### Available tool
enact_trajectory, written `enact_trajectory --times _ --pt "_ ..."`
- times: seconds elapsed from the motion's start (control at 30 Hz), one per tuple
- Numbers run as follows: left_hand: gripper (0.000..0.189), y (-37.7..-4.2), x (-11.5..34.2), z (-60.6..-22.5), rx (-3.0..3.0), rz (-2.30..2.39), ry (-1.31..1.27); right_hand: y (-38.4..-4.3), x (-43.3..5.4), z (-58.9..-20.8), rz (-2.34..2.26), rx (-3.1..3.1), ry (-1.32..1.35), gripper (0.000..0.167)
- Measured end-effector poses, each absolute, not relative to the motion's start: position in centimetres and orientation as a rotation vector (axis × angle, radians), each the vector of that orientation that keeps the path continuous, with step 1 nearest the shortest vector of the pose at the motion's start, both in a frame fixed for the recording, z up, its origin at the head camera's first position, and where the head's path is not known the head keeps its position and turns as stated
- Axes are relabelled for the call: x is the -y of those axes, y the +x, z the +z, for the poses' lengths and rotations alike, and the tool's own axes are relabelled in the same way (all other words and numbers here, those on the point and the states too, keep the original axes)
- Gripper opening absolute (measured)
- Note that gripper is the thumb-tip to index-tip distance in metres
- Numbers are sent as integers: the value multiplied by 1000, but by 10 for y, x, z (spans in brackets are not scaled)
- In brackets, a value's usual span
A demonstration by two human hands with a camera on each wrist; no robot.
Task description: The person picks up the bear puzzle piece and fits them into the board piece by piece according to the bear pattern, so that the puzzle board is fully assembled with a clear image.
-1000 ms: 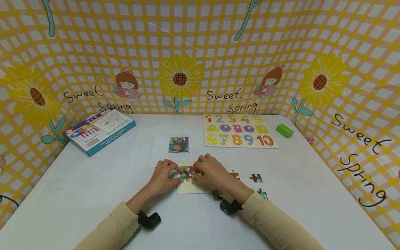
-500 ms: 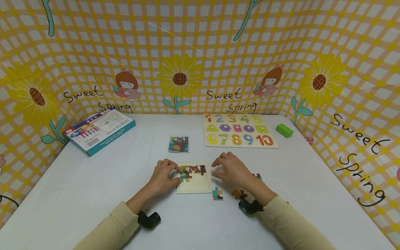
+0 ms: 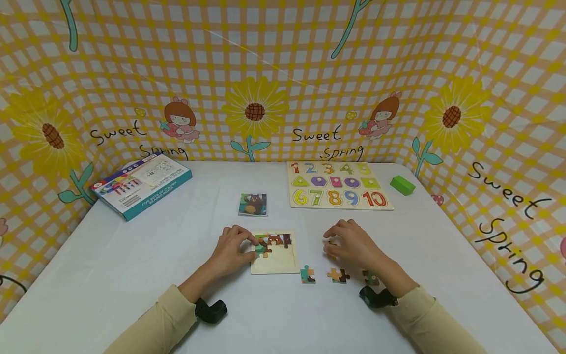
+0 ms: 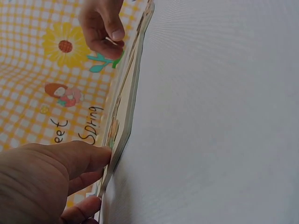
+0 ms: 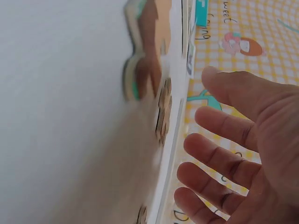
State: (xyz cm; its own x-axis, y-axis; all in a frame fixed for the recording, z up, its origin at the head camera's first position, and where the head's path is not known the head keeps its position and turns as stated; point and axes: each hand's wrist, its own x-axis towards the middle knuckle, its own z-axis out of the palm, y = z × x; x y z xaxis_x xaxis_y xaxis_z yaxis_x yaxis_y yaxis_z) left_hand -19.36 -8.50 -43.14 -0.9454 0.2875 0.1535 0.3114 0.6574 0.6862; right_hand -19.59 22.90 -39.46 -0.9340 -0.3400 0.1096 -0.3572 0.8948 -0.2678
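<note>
A wooden jigsaw board lies mid-table, with bear picture pieces along its top and left side and bare wood below. My left hand grips the board's left edge with thumb and forefinger; the left wrist view shows the thumb against that edge. My right hand hovers right of the board over a puzzle piece, which it partly covers. In the right wrist view its fingers are spread and hold nothing. Nearer me lie a teal piece, an orange-brown piece and a green-brown piece.
A bear picture card lies behind the board. Further back are a number-and-shape board, a green block and, at left, a boxed bead set. Checked cloth encloses the table's back and sides.
My right hand has drawn off the jigsaw board to the right, leaving a dark brown piece at its top right, and now hovers over the loose pieces. My left hand stays put.
</note>
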Motion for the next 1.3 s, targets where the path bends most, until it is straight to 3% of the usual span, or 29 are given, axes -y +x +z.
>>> enact_trajectory --times 0.73,1.3 --pt "15 -193 84 -430 2841 -1180 -504 -188 -253 -399 463 3045 595 30" --pt "14 -194 85 -432 2835 -1185 -508 -189 -255 -401 467 3028 628 22"
